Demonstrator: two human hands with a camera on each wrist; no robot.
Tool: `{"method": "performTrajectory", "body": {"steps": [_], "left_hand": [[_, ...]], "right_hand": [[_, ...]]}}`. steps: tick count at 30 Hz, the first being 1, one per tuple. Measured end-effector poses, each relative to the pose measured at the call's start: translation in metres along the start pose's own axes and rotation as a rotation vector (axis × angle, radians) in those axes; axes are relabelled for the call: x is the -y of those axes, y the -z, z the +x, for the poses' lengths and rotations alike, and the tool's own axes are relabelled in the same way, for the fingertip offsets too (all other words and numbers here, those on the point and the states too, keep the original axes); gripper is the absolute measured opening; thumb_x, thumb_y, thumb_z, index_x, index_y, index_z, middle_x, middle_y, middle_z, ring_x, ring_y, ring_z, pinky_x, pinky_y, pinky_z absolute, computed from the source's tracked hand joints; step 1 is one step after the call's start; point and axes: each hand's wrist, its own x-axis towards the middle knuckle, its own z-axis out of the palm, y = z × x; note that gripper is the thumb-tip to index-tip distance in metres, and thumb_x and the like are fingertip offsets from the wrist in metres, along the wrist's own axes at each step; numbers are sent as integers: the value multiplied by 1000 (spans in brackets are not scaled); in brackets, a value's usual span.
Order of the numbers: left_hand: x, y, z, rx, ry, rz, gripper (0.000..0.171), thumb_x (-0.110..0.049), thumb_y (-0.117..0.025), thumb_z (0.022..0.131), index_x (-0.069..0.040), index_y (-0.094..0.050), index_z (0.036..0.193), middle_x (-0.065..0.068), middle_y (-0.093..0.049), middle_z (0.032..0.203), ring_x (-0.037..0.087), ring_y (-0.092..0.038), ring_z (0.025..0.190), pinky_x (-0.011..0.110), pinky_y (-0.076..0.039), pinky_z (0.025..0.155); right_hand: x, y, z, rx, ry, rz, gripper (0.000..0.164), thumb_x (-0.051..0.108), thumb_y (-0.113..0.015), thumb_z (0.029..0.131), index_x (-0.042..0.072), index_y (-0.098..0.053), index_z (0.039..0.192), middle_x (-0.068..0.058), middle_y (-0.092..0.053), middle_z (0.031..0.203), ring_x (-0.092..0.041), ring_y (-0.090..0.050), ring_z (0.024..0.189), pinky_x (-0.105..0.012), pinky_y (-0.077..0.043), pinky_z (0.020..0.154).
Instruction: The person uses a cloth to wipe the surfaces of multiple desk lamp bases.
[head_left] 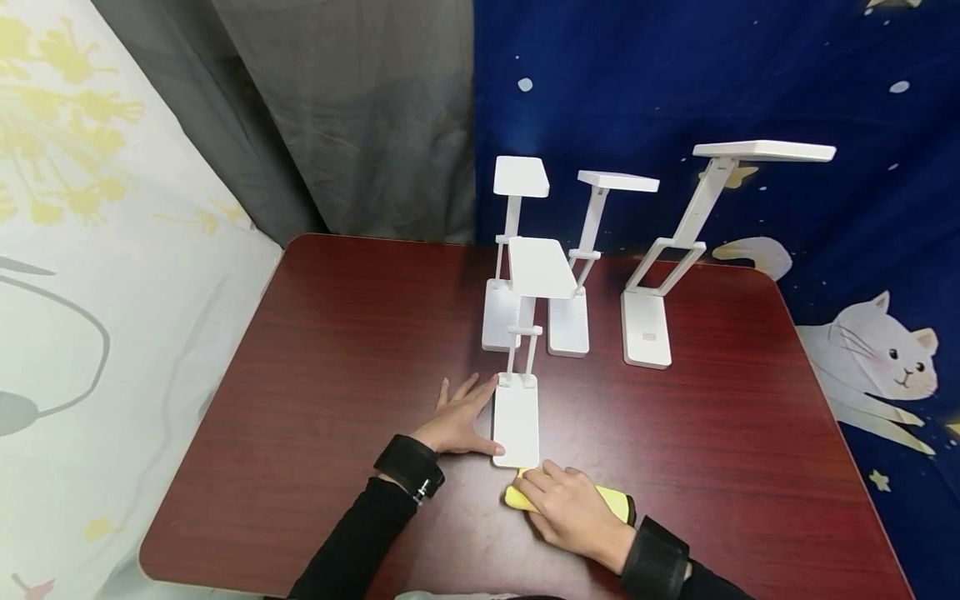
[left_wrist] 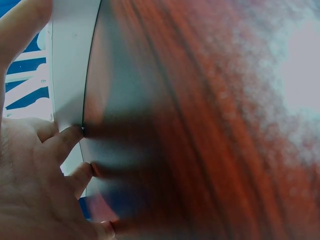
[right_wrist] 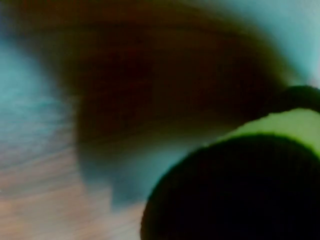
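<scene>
A white folding desk lamp [head_left: 517, 421] stands nearest me, its base flat on the table and its head raised toward the back. My left hand [head_left: 459, 423] is spread at the left side of that base; the thumb touches near its front corner and the forefinger near the hinge. The left wrist view shows fingers [left_wrist: 67, 142] against the base's edge. Just in front of the lamp, my right hand [head_left: 566, 508] grips a folded yellow cloth [head_left: 617, 503] with a dark edge on the table. In the right wrist view the cloth [right_wrist: 280, 125] is blurred and mostly dark.
Behind the near lamp stand three more white desk lamps: a left one [head_left: 498, 321], a middle one [head_left: 570, 329] and a right one [head_left: 647, 337]. The dark red table [head_left: 337, 333] ends at a grey curtain [head_left: 375, 125] and a blue curtain [head_left: 637, 83].
</scene>
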Motion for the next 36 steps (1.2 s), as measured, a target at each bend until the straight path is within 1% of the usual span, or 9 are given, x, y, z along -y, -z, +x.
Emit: {"method": "performTrajectory", "body": {"steps": [9, 12, 16, 20, 22, 24, 30, 33, 36], "left_hand": [[-1, 0, 0, 7, 7, 8, 116, -38, -92, 76, -7, -25, 167, 12, -31, 172, 35, -16, 163, 69, 8, 126], [0, -1, 1, 15, 7, 4, 116, -38, -91, 77, -8, -24, 167, 11, -30, 172, 35, -15, 163, 68, 9, 126], [1, -3, 0, 23, -8, 8, 115, -40, -88, 78, -7, -23, 167, 11, -29, 173, 35, -14, 163, 69, 10, 126], [1, -3, -1, 18, -4, 8, 116, -44, -85, 79, -8, -21, 168, 10, -28, 173, 34, -13, 164, 69, 12, 125], [0, -4, -1, 3, 7, 3, 115, -47, -84, 79, -9, -21, 168, 9, -28, 173, 34, -13, 164, 68, 12, 126], [-1, -6, -1, -25, 16, 6, 113, -50, -83, 81, -9, -22, 168, 10, -31, 172, 35, -14, 163, 68, 11, 126], [-4, -17, 1, -135, 21, 79, 107, -52, -81, 84, -5, -29, 165, 14, -43, 165, 39, -26, 159, 75, 1, 124], [-5, -18, 1, -154, 25, 92, 107, -51, -83, 83, -6, -30, 165, 13, -44, 165, 37, -27, 159, 75, 0, 124], [-5, -18, 1, -150, 30, 107, 107, -52, -82, 83, -8, -29, 165, 12, -43, 166, 37, -25, 160, 75, -1, 124]], "right_hand": [[-8, 4, -12, 11, -61, 17, 44, 23, -88, 64, 12, -73, 104, 4, -71, 94, -14, -61, 77, -27, -50, 53], [-15, 7, -15, -7, -113, 33, 43, 20, -88, 64, 11, -73, 104, 3, -72, 94, -14, -62, 77, -27, -52, 52], [-26, 16, -20, -63, -208, 60, 42, 15, -86, 64, 11, -74, 103, 1, -73, 94, -14, -63, 76, -28, -53, 51], [-35, 25, -24, -100, -274, 55, 40, 13, -84, 63, 12, -72, 101, 2, -73, 93, -13, -63, 75, -28, -50, 47], [-38, 28, -25, -108, -299, 54, 40, 12, -84, 63, 12, -72, 101, 2, -73, 93, -13, -63, 75, -27, -48, 44], [-40, 29, -26, -116, -319, 58, 40, 11, -84, 62, 12, -72, 101, 2, -73, 93, -14, -63, 75, -27, -47, 44], [-43, 27, -26, -140, -329, 67, 39, 11, -82, 64, 10, -72, 102, 0, -73, 93, -14, -65, 75, -27, -48, 44], [-46, 26, -25, -152, -338, 66, 40, 10, -83, 64, 9, -72, 103, 0, -73, 92, -15, -64, 74, -27, -47, 44], [-51, 26, -26, -158, -363, 58, 42, 10, -84, 63, 9, -72, 104, -1, -73, 91, -16, -65, 74, -28, -47, 43]]}}
